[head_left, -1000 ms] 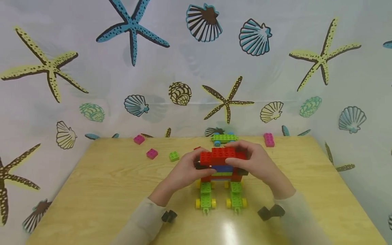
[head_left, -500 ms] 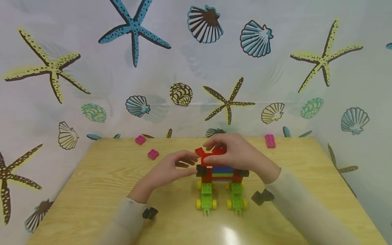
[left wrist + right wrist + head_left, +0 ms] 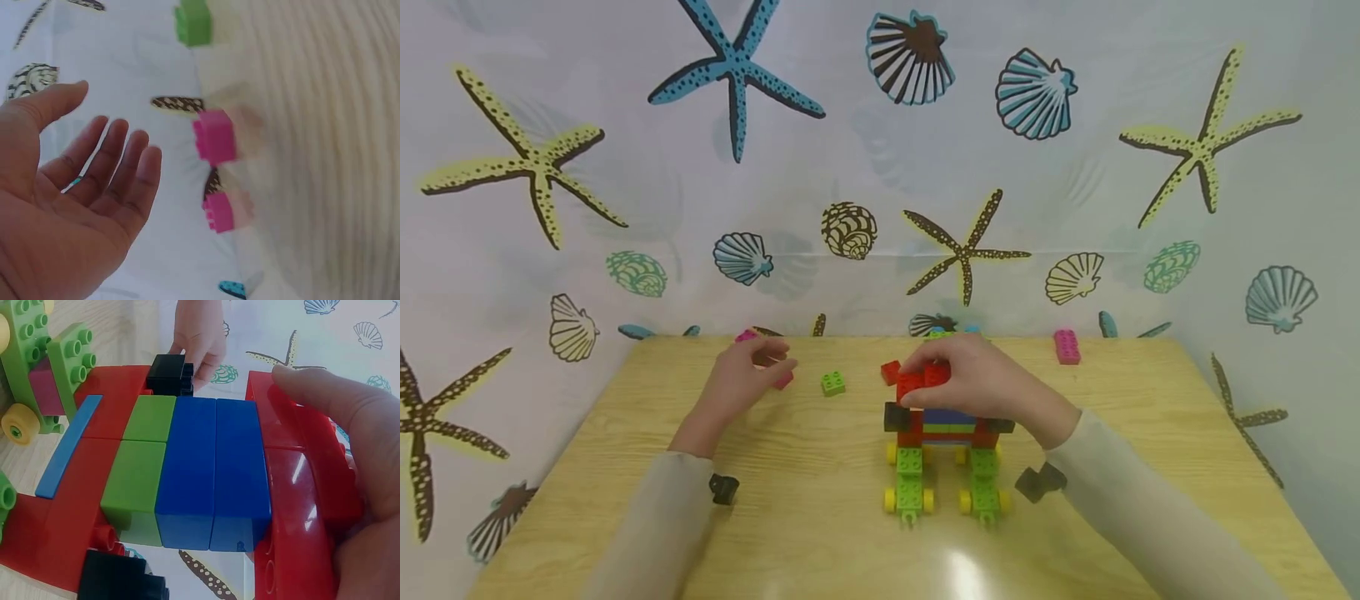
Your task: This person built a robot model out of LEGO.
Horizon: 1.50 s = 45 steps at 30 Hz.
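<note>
A toy built of plastic building bricks stands on the table, with blue bricks [image 3: 187, 469] and green ones [image 3: 134, 478] in its middle. Black bricks [image 3: 895, 417] stick out at its sides, and it rests on green wheeled bases [image 3: 910, 493]. My right hand [image 3: 988, 379] grips the red bricks [image 3: 290, 487] on top, its thumb along their near side; its fingers are mostly hidden. My left hand [image 3: 733, 387] is over the table's left side, fingers loosely bent and holding nothing. Beside it are two pink bricks [image 3: 219, 137], apart from the fingers in the left wrist view.
A small green brick [image 3: 833, 383] and a loose red brick [image 3: 891, 372] lie left of the toy. Farther back on the right is a long pink brick [image 3: 1067, 347]. Another green wheeled base [image 3: 940, 334] is partly hidden behind my right hand. A patterned cloth [image 3: 820, 142] hangs behind the table.
My left hand has let go of the toy and moved left to the pink bricks. My right hand has shifted left over the red bricks and stays on them.
</note>
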Each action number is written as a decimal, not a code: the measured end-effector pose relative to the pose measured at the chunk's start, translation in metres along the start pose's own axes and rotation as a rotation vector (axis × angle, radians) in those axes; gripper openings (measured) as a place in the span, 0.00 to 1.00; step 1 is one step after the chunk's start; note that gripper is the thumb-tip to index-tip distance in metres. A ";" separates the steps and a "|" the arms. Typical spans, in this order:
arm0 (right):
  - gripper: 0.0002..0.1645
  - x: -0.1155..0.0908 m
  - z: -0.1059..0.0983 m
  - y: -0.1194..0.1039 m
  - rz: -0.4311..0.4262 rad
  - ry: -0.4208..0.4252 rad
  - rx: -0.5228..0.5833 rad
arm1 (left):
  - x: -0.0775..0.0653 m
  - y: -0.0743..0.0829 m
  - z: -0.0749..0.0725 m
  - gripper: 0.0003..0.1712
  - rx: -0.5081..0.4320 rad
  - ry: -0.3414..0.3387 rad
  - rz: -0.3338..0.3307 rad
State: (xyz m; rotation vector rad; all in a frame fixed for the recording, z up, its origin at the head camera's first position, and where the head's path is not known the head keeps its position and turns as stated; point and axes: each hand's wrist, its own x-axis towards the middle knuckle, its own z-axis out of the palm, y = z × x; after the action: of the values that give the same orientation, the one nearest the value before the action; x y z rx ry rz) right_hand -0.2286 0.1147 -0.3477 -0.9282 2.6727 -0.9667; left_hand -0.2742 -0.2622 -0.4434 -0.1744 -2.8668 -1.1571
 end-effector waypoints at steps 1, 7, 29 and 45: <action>0.19 0.000 0.000 0.000 0.004 -0.001 0.002 | 0.002 -0.004 -0.001 0.26 0.020 0.006 -0.020; 0.19 0.000 -0.001 0.001 0.020 -0.006 0.013 | 0.011 -0.018 0.003 0.32 0.080 0.008 -0.135; 0.20 0.000 -0.001 -0.002 0.009 -0.022 -0.004 | 0.017 -0.026 0.015 0.27 0.156 -0.056 -0.219; 0.19 -0.002 0.000 -0.002 0.007 -0.012 0.008 | 0.004 0.003 0.010 0.29 0.050 0.010 -0.127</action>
State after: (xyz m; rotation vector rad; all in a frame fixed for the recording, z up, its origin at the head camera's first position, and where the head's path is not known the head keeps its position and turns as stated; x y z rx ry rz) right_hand -0.2260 0.1146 -0.3462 -0.9200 2.6578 -0.9670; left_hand -0.2783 -0.2529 -0.4486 0.0161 -2.9328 -1.1001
